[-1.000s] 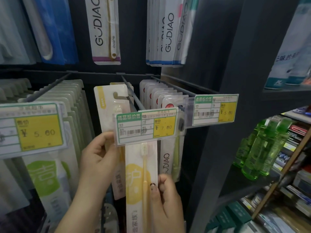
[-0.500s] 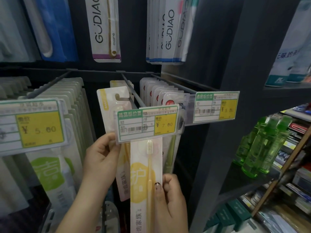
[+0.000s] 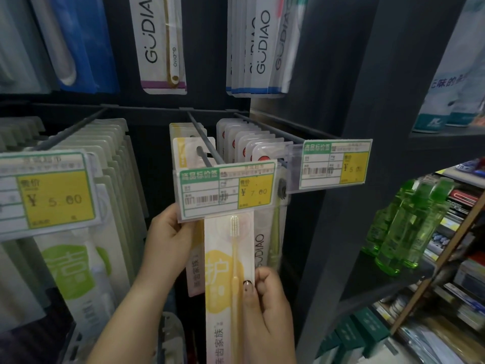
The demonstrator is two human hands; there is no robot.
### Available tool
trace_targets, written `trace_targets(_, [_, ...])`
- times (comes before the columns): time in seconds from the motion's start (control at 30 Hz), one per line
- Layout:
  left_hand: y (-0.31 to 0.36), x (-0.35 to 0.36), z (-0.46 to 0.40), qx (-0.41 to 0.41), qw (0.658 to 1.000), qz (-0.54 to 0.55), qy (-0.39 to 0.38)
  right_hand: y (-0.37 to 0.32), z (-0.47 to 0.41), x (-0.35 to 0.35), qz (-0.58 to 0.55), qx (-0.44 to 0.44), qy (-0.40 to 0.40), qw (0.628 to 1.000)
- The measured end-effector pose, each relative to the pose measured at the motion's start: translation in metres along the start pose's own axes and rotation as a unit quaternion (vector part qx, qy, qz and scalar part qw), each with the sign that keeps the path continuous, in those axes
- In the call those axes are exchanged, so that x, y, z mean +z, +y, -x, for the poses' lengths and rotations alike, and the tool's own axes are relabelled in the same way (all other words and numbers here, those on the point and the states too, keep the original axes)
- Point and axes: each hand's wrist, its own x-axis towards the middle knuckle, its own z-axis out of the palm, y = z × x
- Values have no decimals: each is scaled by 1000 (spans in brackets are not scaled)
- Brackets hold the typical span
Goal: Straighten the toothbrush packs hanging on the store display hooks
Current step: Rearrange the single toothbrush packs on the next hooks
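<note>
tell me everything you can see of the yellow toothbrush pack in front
The yellow toothbrush pack is a long white card with a yellow blob, Chinese characters and a pale yellow brush under clear plastic. It hangs nearly upright, its top hidden behind the 7.00 price tag. The right hand pinches its right edge; the left hand holds the packs behind it.

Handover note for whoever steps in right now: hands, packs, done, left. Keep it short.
Left hand: holds the upper left edge of the yellow toothbrush pack under the 7.00 price tag.
Right hand: pinches that pack's right edge lower down.
Done: front pack hangs roughly straight on the middle hook.
Left: the pack behind hangs tilted; other hooks untouched.
</note>
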Motion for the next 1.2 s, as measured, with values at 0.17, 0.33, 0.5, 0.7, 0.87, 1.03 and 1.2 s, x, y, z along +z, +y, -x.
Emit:
trace_targets(0.17, [-3,-2,-4,-39,999,28,5,-6,-9,1,28,-10,-46,998])
trace_targets(0.33, [6,-3,3,-40,998,30,32,-12,-18,8,38,-25,-73,996])
trace_targets(0.5, [4,-3,7,7,993,33,112,-19,-30,15,23,-36,-75,996])
trace_targets(0.7, [5,-8,10,45,994,16,99,-15,-39,22,8,-32,-83,996])
trace_targets(0.87, [-3,-9,16,41,991,15,127,-12,-42,24,8,-43,-96,994])
trace_targets(1.03, [4,-10,15,69,988,7,135,-19,-45,27,9,-87,-86,992])
trace_targets(1.2, [8,-10,6,81,988,-11,129,-27,-48,28,-5,-87,-78,993])
